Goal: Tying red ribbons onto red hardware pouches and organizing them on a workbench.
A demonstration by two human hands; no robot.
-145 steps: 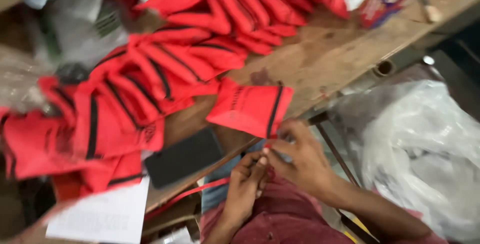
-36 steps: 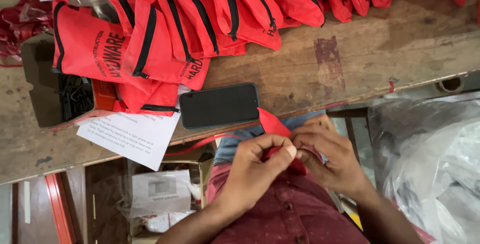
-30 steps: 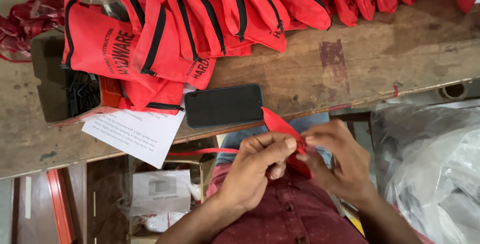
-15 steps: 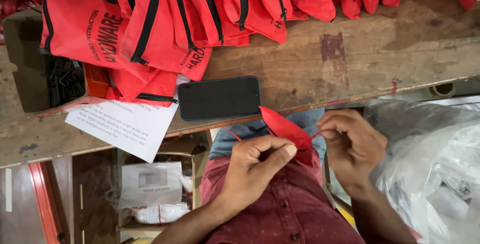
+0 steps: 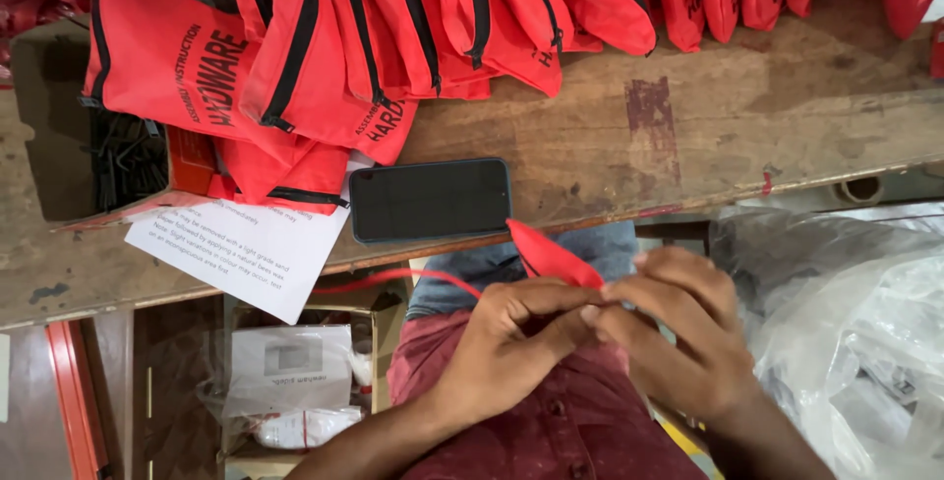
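Both my hands, left hand (image 5: 511, 342) and right hand (image 5: 678, 337), pinch the red pouch (image 5: 551, 256) at lower centre; loose fingers risk dropping it.

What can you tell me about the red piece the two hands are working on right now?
The red fabric piece is thin, soft cloth folded to a point that sticks up toward the wooden bench. The left hand and right hand pinch its lower end together, fingertips meeting. A thin red cord trails leftward from it. It hangs above the lap, just below the dark phone, not touching it.
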